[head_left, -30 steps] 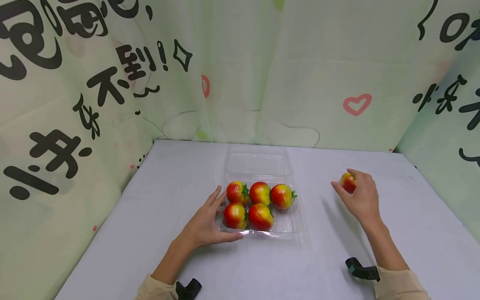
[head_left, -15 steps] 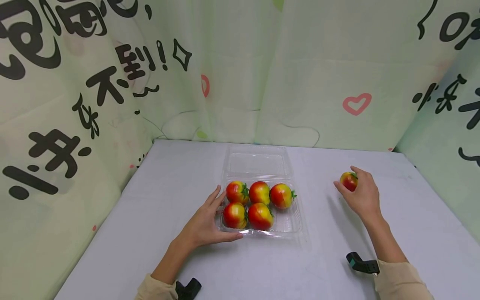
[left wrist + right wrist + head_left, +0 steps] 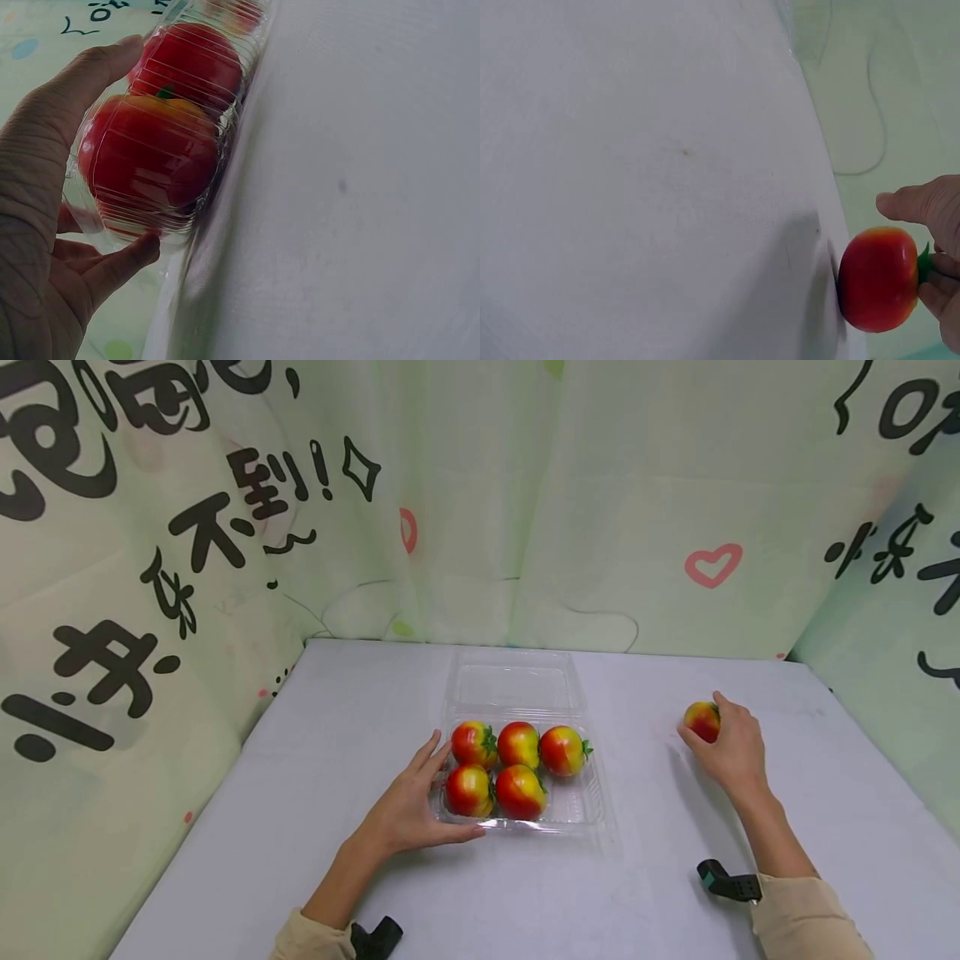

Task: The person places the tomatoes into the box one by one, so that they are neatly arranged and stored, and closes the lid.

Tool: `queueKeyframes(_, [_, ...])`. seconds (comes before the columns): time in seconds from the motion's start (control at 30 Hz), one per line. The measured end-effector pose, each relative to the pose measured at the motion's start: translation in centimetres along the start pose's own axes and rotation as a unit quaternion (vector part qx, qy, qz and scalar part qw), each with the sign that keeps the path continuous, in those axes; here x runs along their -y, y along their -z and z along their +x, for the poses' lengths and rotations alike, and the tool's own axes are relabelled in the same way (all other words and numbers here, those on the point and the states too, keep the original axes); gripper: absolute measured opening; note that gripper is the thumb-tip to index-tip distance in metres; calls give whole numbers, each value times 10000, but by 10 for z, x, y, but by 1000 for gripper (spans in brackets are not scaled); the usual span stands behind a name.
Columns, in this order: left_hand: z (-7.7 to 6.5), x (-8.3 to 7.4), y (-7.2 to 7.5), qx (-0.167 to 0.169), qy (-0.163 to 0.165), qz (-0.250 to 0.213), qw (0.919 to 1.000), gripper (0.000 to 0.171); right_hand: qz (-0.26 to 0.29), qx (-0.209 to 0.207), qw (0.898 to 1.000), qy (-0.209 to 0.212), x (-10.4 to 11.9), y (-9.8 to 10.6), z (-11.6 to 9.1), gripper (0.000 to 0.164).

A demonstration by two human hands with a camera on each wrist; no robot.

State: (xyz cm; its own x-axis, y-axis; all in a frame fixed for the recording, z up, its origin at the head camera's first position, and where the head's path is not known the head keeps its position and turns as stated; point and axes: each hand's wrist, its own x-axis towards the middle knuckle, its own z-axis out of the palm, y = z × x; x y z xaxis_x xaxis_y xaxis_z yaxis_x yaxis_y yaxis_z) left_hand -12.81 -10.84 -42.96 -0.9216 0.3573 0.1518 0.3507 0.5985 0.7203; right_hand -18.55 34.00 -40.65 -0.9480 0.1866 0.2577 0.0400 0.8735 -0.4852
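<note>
Red-yellow plastic tomato (image 3: 702,721) is gripped by curled right hand (image 3: 731,752) fingers; clear plastic clamshell tray (image 3: 577,810) is steadied by left hand (image 3: 408,810), fingers straight. Grip best kept gentle.

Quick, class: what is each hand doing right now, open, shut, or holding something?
Left hand: open, straight fingers and thumb resting against the clear tray.
Right hand: fingers curled round a tomato.
</note>
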Motion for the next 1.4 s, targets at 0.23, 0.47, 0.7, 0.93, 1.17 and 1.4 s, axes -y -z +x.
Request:
queueKeyframes(0.23, [-1, 1, 0, -4, -26, -22, 10000, 114, -162, -11, 9996, -251, -5, 1, -3, 76])
queueKeyframes(0.47, [-1, 2, -1, -34, -45, -32, 10000, 113, -177, -43, 9986, -491, -8, 2, -6, 73])
queueKeyframes(0.7, [-1, 1, -1, -29, -44, -36, 10000, 113, -89, -84, 9979, -630, -8, 2, -6, 71])
queueKeyframes(0.93, [0, 1, -1, -13, -39, -44, 10000, 113, 24, -117, 9978, -651, -10, 1, -9, 66])
queueKeyframes(1.17, [0, 1, -1, -22, -49, -46, 10000, 113, 113, -143, 9977, -656, -10, 2, -10, 64])
queueKeyframes(1.4, [0, 2, -1, -24, -55, -84, 9999, 114, 113, -192, 9977, -643, -11, 2, -11, 63])
